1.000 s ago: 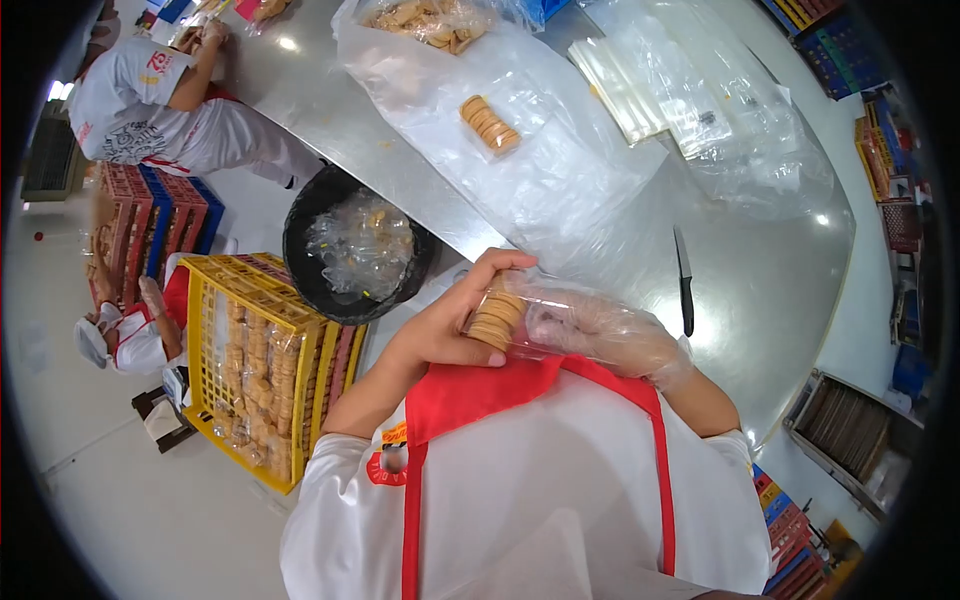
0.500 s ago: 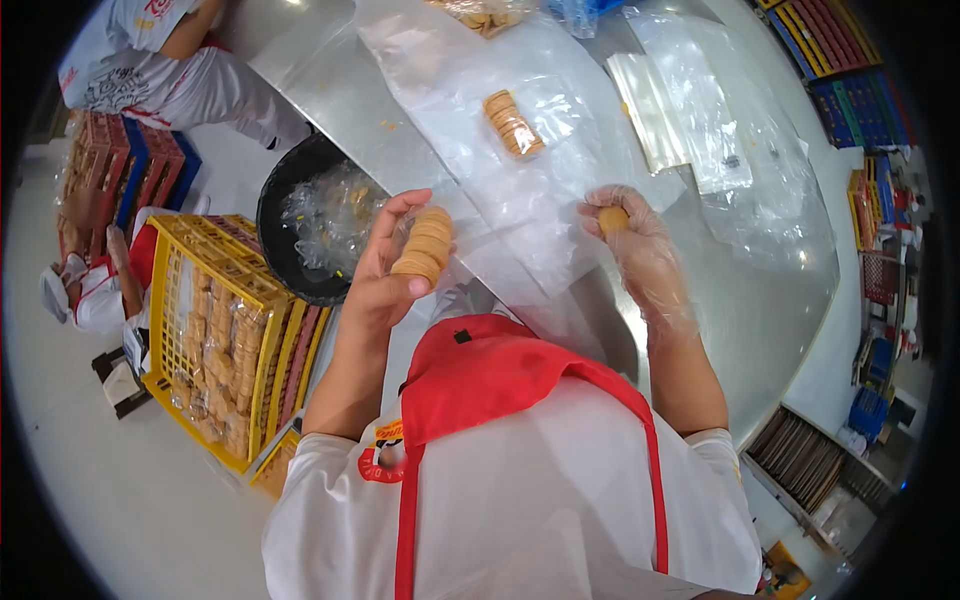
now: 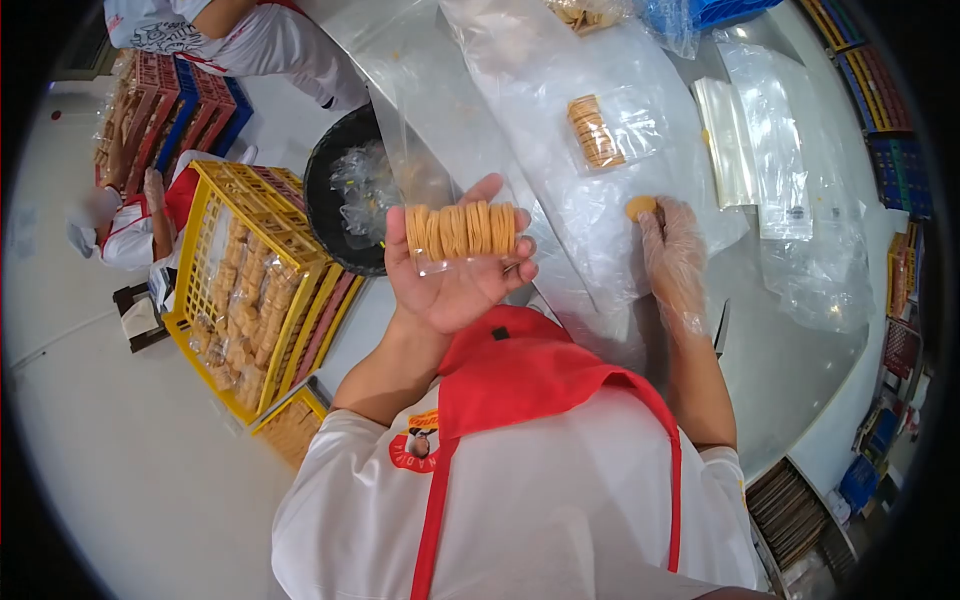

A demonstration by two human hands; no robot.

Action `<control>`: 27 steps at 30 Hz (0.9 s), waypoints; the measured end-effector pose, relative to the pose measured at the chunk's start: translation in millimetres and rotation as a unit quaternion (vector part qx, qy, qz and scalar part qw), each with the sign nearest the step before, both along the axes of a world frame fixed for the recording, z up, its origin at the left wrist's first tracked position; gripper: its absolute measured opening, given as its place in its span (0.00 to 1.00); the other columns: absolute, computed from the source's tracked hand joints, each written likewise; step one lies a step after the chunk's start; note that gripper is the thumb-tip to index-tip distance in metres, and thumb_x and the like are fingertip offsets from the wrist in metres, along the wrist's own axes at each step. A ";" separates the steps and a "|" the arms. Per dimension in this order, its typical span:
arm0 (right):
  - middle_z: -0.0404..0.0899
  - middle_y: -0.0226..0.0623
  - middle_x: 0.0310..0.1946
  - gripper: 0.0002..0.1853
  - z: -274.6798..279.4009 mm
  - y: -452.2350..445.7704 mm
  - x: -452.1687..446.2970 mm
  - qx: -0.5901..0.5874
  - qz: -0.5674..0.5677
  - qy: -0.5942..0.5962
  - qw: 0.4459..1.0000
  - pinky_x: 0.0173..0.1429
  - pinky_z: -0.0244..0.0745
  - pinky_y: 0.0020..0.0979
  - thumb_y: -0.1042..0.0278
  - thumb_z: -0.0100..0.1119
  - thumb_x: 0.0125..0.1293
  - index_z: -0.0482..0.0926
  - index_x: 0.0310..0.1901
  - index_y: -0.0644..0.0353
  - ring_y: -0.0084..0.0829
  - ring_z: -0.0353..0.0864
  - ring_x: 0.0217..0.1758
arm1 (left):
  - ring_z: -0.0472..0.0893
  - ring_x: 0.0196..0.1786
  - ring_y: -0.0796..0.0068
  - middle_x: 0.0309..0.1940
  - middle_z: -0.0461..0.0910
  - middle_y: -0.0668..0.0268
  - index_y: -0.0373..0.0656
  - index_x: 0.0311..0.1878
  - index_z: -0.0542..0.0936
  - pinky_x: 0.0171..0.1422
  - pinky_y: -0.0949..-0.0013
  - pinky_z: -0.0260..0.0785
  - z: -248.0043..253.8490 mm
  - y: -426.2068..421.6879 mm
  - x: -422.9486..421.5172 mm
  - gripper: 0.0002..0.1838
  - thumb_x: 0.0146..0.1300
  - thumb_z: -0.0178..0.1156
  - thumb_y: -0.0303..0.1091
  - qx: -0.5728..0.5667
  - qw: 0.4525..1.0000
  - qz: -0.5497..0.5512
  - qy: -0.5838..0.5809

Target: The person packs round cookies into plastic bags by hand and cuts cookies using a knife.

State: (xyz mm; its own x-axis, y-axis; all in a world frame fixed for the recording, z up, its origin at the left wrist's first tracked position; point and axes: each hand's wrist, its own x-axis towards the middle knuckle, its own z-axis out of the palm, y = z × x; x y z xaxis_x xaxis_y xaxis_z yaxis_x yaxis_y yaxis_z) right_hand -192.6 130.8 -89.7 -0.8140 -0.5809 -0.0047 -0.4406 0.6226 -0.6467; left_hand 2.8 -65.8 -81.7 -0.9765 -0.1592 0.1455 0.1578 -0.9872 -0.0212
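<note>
Across the palm of my bare left hand (image 3: 445, 290) lies a row of round, thin cookies (image 3: 462, 231), with a clear plastic edge showing beneath it. The fingers curl round its far side and end. My right hand (image 3: 675, 255), in a clear plastic glove, pinches a single round cookie (image 3: 640, 207) over the plastic-covered table. Beyond the hands, another row of cookies (image 3: 596, 132) rests in clear wrapping on the plastic sheet (image 3: 520, 110).
Flat clear bags (image 3: 725, 140) lie at the right of the metal table (image 3: 800, 375). A black bin (image 3: 318, 195) holds crumpled plastic. Yellow crates (image 3: 185, 290) with packed cookies stand at left. Two people (image 3: 270, 45) are nearby. A blue container (image 3: 715, 12) sits at the back.
My left hand has turned palm up, so the cookie row now lies sideways across it. The right hand has extended, still pinching its cookie. The whole view has shifted.
</note>
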 end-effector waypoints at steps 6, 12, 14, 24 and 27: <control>0.78 0.47 0.46 0.19 -3.3 -2.1 1.1 0.009 -0.008 0.026 1.000 0.51 0.75 0.43 0.63 0.63 0.67 0.77 0.57 0.61 0.46 0.80 0.45 | 0.69 0.66 0.49 0.67 0.66 0.48 0.48 0.78 0.57 0.71 0.48 0.60 5.0 -0.4 -5.9 0.52 0.61 0.55 0.73 -0.028 1.000 0.012 -0.002; 0.78 0.46 0.46 0.21 1.5 -4.3 4.7 0.047 0.016 0.068 0.996 0.51 0.74 0.45 0.59 0.64 0.65 0.76 0.58 0.55 0.49 0.79 0.47 | 0.69 0.66 0.49 0.68 0.65 0.47 0.46 0.78 0.56 0.72 0.50 0.60 5.5 2.0 -7.9 0.52 0.60 0.54 0.74 -0.043 0.999 0.016 0.008; 0.78 0.45 0.46 0.20 1.0 -3.7 4.0 0.056 0.014 0.061 0.996 0.51 0.74 0.46 0.59 0.64 0.65 0.77 0.57 0.54 0.50 0.79 0.47 | 0.70 0.66 0.50 0.68 0.65 0.47 0.46 0.78 0.56 0.72 0.50 0.60 8.3 2.5 -8.4 0.53 0.60 0.54 0.74 -0.032 0.999 0.009 0.017; 0.80 0.44 0.37 0.09 12.0 7.8 7.4 -0.030 -0.020 -0.075 0.997 0.50 0.73 0.39 0.67 0.63 0.66 0.80 0.45 0.61 0.43 0.79 0.42 | 0.72 0.64 0.47 0.68 0.65 0.47 0.39 0.77 0.56 0.71 0.52 0.62 38.6 11.2 1.5 0.54 0.61 0.50 0.76 -0.047 0.998 -0.001 0.033; 0.79 0.38 0.35 0.07 19.8 14.2 17.6 -0.124 -0.030 -0.117 0.985 0.49 0.73 0.34 0.72 0.59 0.69 0.80 0.46 0.62 0.32 0.78 0.41 | 0.73 0.64 0.45 0.68 0.67 0.45 0.38 0.77 0.56 0.71 0.51 0.62 45.8 14.9 8.0 0.53 0.64 0.49 0.74 -0.076 0.996 -0.012 0.052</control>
State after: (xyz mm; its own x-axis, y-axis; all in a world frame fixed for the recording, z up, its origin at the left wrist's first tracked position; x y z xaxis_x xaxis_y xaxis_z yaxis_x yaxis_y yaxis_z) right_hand -175.0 145.0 -70.0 -0.8406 -0.5383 -0.0604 -0.2286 0.4536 -0.8614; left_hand 10.8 -50.9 -35.9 -0.9582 -0.1039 0.2666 0.1382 -0.9839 0.1133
